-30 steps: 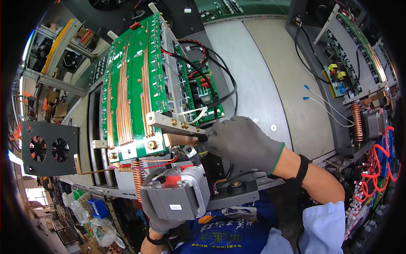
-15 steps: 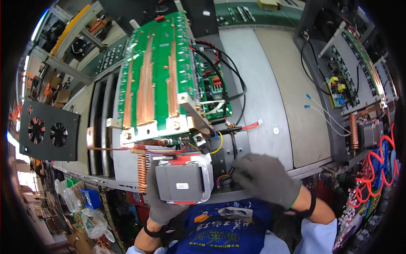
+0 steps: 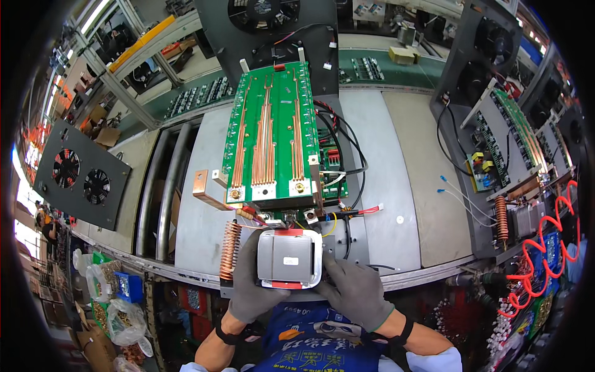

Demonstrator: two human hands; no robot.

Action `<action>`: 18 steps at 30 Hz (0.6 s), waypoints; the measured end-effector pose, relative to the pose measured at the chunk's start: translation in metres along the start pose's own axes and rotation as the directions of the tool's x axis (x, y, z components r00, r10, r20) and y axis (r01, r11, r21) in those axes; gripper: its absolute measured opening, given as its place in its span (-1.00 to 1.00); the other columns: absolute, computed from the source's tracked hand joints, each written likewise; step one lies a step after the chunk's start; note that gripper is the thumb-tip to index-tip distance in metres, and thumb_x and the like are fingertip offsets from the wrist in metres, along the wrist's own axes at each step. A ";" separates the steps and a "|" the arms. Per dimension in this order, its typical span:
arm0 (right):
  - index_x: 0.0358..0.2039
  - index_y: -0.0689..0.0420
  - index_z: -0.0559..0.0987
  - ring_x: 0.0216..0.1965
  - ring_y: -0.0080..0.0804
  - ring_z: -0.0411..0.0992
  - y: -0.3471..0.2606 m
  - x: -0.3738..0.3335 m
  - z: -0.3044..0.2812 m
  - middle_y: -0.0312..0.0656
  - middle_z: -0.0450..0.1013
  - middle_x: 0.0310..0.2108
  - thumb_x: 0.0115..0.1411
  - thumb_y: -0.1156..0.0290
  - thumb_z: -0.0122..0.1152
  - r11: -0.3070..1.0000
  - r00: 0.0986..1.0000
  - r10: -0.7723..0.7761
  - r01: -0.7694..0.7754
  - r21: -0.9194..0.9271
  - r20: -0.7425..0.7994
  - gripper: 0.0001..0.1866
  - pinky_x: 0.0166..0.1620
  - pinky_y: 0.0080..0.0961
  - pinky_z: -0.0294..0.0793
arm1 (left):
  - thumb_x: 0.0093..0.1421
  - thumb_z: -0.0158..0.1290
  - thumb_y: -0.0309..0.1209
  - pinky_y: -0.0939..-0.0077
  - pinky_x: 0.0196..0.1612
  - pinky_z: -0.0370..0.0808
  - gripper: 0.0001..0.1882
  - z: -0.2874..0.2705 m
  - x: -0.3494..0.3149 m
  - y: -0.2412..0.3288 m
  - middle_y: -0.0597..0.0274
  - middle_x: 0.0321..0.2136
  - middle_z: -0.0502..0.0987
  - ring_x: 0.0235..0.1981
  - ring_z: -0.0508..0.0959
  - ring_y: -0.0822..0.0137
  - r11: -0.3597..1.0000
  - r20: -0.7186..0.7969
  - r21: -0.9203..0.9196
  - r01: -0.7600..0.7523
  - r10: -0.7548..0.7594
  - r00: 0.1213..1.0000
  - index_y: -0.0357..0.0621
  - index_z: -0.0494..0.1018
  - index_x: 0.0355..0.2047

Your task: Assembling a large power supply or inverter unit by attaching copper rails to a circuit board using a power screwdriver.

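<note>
A dark grey boxy transformer (image 3: 288, 259) with a silvery metal frame and red tape at its top and bottom is in front of me, at the near end of the assembly. My left hand (image 3: 255, 285), in a grey glove, is closed along its left side. At the lower right corner of the frame, my gloved right hand (image 3: 358, 290) has its fingers bent against the edge; its fingertips are partly hidden. A copper coil (image 3: 230, 251) stands just left of the transformer. Beyond lies a green circuit board (image 3: 281, 124) with copper-coloured strips and metal terminals.
Black cables (image 3: 354, 149) and a red-and-white lead loop along the board's right side. A grey fan panel (image 3: 80, 177) leans at the left beside metal rollers (image 3: 168, 192). Another open unit (image 3: 505, 155) stands at right, near a red coiled hose (image 3: 542, 248).
My right hand has moved left from the black cable to the transformer's edge. The transformer now looks straighter. The view has shifted, showing more of the far side.
</note>
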State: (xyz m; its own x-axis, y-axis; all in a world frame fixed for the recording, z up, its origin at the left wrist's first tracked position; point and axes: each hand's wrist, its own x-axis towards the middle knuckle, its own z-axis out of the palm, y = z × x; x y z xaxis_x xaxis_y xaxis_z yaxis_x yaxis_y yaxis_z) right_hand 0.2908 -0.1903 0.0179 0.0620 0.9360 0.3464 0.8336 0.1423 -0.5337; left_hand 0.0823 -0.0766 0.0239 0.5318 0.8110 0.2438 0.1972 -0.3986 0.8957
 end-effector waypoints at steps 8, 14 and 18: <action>0.14 0.29 0.50 -0.54 -0.34 0.52 -0.002 0.000 0.001 -0.21 0.53 -0.39 0.11 0.15 0.46 0.999 1.000 -0.014 0.013 -0.037 -0.015 -0.32 -0.49 -0.36 0.44 | -0.16 0.47 -0.47 0.25 0.24 0.46 0.10 -0.002 0.005 0.007 -0.07 0.20 0.43 0.21 0.49 0.15 0.997 0.036 0.028 -0.069 0.068 0.997 -0.38 0.15 0.38; 0.14 0.27 0.51 -0.53 -0.33 0.53 -0.001 0.000 0.003 -0.21 0.53 -0.39 0.11 0.16 0.46 0.999 1.000 0.021 -0.021 -0.041 0.000 -0.34 -0.50 -0.36 0.44 | -0.15 0.47 -0.47 0.26 0.24 0.47 0.08 0.004 0.004 0.003 -0.07 0.20 0.44 0.21 0.51 0.15 0.999 -0.012 0.036 -0.022 0.022 1.000 -0.38 0.16 0.38; 0.14 0.24 0.52 -0.53 -0.33 0.53 -0.002 0.001 0.002 -0.21 0.52 -0.42 0.12 0.17 0.46 0.999 1.000 0.009 -0.009 -0.032 -0.022 -0.36 -0.51 -0.37 0.43 | -0.16 0.46 -0.47 0.27 0.22 0.49 0.08 0.004 0.003 0.002 -0.07 0.20 0.44 0.20 0.51 0.15 0.997 -0.023 0.058 -0.044 0.046 0.999 -0.37 0.16 0.38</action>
State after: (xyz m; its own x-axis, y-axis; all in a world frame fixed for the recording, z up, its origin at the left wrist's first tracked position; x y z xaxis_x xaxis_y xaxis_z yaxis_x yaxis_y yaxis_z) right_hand 0.2875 -0.1892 0.0175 0.0812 0.9301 0.3583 0.8499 0.1232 -0.5124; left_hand 0.0875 -0.0767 0.0252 0.5210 0.8016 0.2931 0.2210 -0.4583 0.8609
